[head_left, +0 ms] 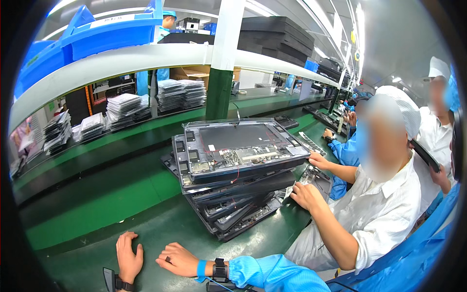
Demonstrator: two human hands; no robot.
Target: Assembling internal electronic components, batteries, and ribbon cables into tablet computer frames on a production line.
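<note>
My left hand [129,255] rests at the near left of the green bench, fingers stretched and thumb apart, holding nothing. Just right of it lies my right hand [179,259], its fingers loosely extended with nothing visible in them. A blue strap and a black wristband circle my right wrist, below a blue sleeve [262,272]. Beyond both hands stands an uneven stack of dark open laptop bases [221,210]. The top laptop base [238,136] shows its circuit board, red wires and a large black panel. Neither of my hands touches the stack.
A co-worker in white [379,199] stands to the right; one hand [318,160] is at the stack's edge. Stacks of flat silver packs [124,107] line the far shelf. A green-and-white post [221,87] rises behind the laptops. Blue bins [112,31] sit overhead.
</note>
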